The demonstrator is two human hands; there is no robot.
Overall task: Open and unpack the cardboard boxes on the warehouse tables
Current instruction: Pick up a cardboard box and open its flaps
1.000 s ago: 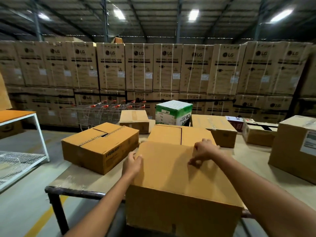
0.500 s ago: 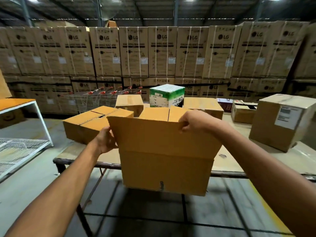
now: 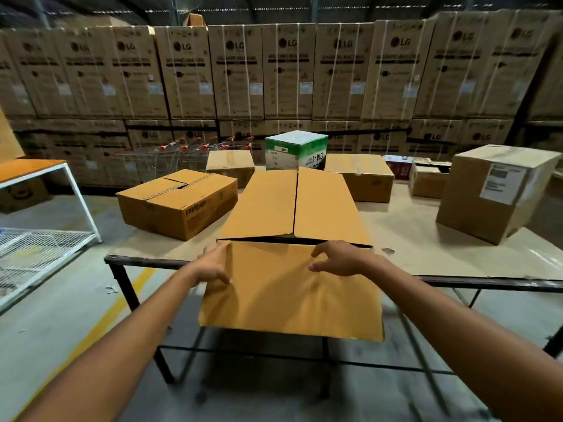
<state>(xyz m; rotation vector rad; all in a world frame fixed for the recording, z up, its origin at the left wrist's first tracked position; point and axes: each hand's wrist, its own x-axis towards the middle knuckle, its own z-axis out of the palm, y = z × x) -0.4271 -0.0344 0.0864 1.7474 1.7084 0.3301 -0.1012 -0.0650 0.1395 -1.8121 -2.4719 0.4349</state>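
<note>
A plain brown cardboard box (image 3: 292, 205) lies at the table's front edge. Its two top flaps lie nearly flat with a dark seam between them. Its near flap (image 3: 289, 300) is folded out towards me and hangs past the table edge. My left hand (image 3: 210, 266) grips that flap's left edge, thumb on its face. My right hand (image 3: 338, 258) rests on the flap's upper right part, near the fold, with fingers loosely bent. What is inside the box is hidden.
The table (image 3: 426, 254) also bears a flat brown box (image 3: 179, 202) at the left, a green-and-white box (image 3: 295, 150) behind, more brown boxes (image 3: 359, 175) and a tall labelled box (image 3: 493, 190) at the right. A white-framed table (image 3: 45, 172) stands left; stacked cartons (image 3: 289, 71) wall the back.
The near flap lay flat on the box, was lifted upright, and now folds out towards me over the table edge. Both hands followed it, and my view has pulled back.
</note>
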